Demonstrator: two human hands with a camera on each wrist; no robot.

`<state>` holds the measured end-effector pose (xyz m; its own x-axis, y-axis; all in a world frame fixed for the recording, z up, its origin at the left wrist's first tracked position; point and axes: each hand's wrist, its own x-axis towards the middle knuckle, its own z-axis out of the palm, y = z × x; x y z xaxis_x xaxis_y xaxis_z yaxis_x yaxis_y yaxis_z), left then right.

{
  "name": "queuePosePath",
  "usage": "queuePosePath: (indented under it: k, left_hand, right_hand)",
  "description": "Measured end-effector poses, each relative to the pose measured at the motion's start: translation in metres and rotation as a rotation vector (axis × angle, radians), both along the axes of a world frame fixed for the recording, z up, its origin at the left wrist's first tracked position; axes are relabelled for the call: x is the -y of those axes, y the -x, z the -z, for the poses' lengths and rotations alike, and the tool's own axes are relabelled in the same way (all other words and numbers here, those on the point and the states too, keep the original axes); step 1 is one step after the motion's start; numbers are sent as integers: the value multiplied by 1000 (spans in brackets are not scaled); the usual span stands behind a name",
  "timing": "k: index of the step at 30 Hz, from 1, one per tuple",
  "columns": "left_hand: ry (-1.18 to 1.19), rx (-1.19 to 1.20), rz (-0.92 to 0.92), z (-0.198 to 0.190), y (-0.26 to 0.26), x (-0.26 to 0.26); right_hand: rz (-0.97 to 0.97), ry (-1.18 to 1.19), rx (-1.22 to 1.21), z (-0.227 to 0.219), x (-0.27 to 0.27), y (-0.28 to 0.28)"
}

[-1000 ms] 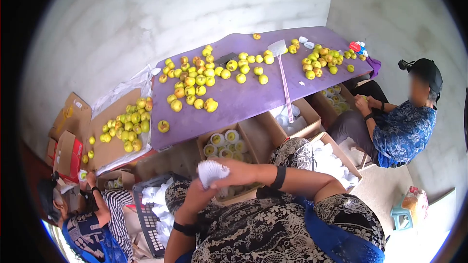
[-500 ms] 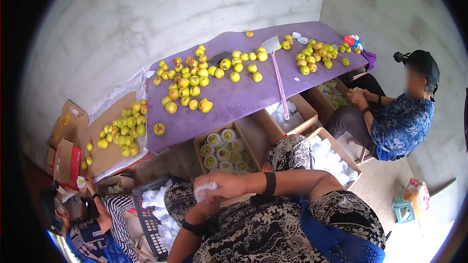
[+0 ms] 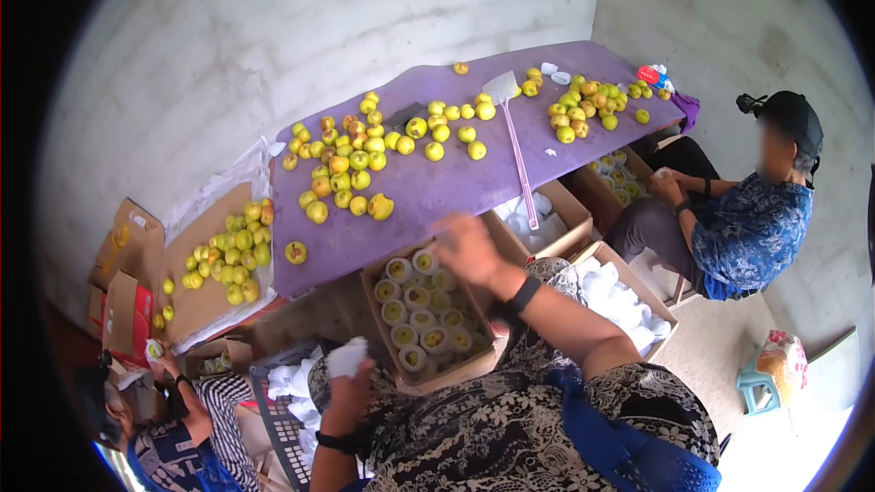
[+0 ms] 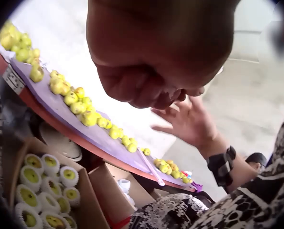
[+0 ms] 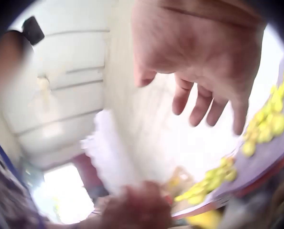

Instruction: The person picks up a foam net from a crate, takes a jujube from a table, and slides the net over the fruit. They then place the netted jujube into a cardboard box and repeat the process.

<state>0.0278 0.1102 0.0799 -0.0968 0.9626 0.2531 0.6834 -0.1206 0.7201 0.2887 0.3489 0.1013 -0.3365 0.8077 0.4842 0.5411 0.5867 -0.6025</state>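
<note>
The left hand (image 3: 344,381) was held low near the person's lap, its grip curled round a white foam fruit net (image 3: 347,357), which stood up out of the fist. In the right wrist view the net showed as a pale blur above that fist. The right hand (image 3: 467,248) was stretched forward, its grip wide, fingers spread and relaxed and holding nothing; it hung over the far edge of a cardboard box (image 3: 456,368) just beside the purple surface (image 3: 437,191). Inside the box lay rows of yellow-green fruit in white foam nets (image 3: 415,305). Loose yellow-green fruit (image 3: 351,164) lay scattered across the surface, with a pink fly swatter (image 3: 516,150) lying among them. A second person in a blue patterned shirt (image 3: 747,232) sat at the right end of the surface.
</note>
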Motion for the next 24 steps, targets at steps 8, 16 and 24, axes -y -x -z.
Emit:
queuePosePath:
  k: [8,16,24]
  left_hand:
    - [110,663,-495,80,88,61]
    - [58,740,-516,93,94,45]
    - [84,679,-601,95,97,39]
  right_hand:
    - [807,697,464,63,-107,-97]
    - [673,789,126,121,-143,-124]
    - [712,609,-45,84,-120,-127]
